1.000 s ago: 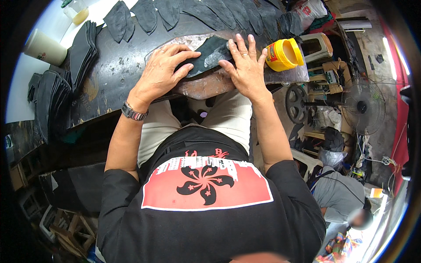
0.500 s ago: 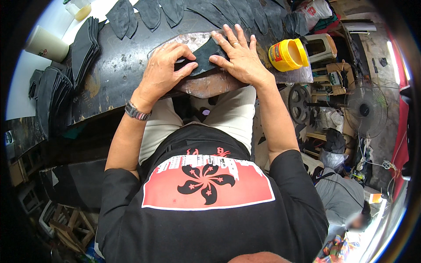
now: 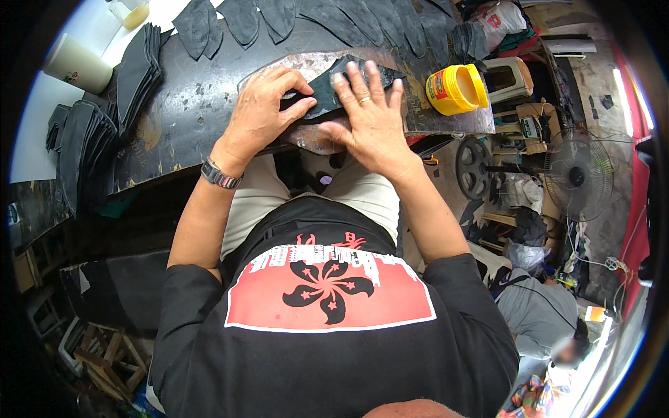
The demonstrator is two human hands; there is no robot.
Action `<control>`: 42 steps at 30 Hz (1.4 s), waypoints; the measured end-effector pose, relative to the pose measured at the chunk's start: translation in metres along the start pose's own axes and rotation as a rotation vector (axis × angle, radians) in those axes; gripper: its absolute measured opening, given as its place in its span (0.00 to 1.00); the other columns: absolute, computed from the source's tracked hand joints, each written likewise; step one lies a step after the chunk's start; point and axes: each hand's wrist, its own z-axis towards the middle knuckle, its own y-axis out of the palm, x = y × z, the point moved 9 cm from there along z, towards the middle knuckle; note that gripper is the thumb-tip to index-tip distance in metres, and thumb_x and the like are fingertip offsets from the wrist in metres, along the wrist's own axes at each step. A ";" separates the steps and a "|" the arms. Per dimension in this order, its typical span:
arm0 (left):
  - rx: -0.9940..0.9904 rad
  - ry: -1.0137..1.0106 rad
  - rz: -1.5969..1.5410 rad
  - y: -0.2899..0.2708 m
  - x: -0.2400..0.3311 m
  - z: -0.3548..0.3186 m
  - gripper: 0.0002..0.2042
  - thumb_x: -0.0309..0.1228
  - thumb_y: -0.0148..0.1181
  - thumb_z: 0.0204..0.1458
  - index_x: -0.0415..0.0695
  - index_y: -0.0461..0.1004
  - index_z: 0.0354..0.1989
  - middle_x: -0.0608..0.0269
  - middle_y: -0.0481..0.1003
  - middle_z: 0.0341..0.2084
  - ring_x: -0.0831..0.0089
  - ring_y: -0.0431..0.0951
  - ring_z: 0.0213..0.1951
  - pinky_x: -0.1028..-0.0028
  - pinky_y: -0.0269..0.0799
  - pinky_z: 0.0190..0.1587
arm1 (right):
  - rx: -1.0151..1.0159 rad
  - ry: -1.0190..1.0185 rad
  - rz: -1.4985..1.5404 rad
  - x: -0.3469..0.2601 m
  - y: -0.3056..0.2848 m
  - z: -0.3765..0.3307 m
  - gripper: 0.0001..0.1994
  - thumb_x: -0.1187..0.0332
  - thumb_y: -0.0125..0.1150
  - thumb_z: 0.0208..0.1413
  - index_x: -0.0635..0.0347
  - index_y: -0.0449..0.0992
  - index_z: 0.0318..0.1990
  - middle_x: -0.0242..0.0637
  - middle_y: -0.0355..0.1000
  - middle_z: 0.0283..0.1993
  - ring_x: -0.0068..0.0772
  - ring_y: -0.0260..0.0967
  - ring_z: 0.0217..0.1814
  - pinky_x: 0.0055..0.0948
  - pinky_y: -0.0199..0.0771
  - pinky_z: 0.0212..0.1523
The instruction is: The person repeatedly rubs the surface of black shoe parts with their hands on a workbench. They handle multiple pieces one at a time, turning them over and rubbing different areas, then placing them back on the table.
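A dark, leather-like piece (image 3: 326, 87) lies on a worn board (image 3: 317, 137) at the table's near edge. Its left end is pinched between the thumb and fingers of my left hand (image 3: 268, 101), which has a watch on the wrist. My right hand (image 3: 369, 115) rests over the right part of the piece, fingers stretched and spread, a ring on one finger. Part of the piece is hidden under that hand. Just right of it stands an open yellow tub (image 3: 454, 89) with its mouth tilted toward the right.
Several dark cut pieces (image 3: 198, 29) lie along the table's far side. Stacks of similar pieces (image 3: 137, 80) sit at the left, beside a pale cup (image 3: 78, 64). A fan (image 3: 577, 174) stands at the right, and a person in grey (image 3: 540, 310) is at the lower right.
My right hand has slid toward me and slightly left over the dark piece, uncovering more of its far edge. My left hand keeps its pinch in about the same place.
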 end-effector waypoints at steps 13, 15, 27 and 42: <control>-0.195 -0.017 0.045 -0.006 -0.004 -0.017 0.22 0.37 0.73 0.49 0.50 0.81 0.54 0.59 0.77 0.53 0.57 0.73 0.59 0.61 0.64 0.65 | -0.018 -0.012 -0.033 0.037 0.007 0.020 0.44 0.27 0.42 0.61 0.43 0.56 0.77 0.41 0.44 0.83 0.48 0.28 0.86 0.72 0.20 0.76; -0.191 -0.026 0.048 -0.005 -0.005 -0.017 0.22 0.37 0.73 0.49 0.50 0.82 0.53 0.59 0.77 0.53 0.58 0.73 0.59 0.61 0.64 0.64 | -0.052 -0.021 -0.068 0.030 0.007 0.021 0.42 0.28 0.43 0.61 0.40 0.57 0.77 0.41 0.44 0.83 0.49 0.28 0.86 0.73 0.20 0.76; -0.178 -0.026 0.064 -0.003 0.000 -0.010 0.21 0.39 0.75 0.47 0.50 0.83 0.50 0.60 0.78 0.50 0.57 0.75 0.56 0.60 0.66 0.62 | 0.033 0.041 0.006 0.018 -0.002 0.014 0.43 0.28 0.42 0.62 0.47 0.60 0.75 0.42 0.46 0.82 0.50 0.28 0.86 0.73 0.21 0.76; -0.379 0.107 -0.098 0.010 -0.042 0.052 0.12 0.26 0.55 0.60 0.45 0.81 0.49 0.58 0.73 0.56 0.64 0.75 0.58 0.67 0.69 0.62 | 0.003 -0.032 -0.022 -0.023 0.004 0.010 0.37 0.31 0.44 0.63 0.31 0.58 0.76 0.44 0.39 0.83 0.51 0.26 0.86 0.74 0.20 0.75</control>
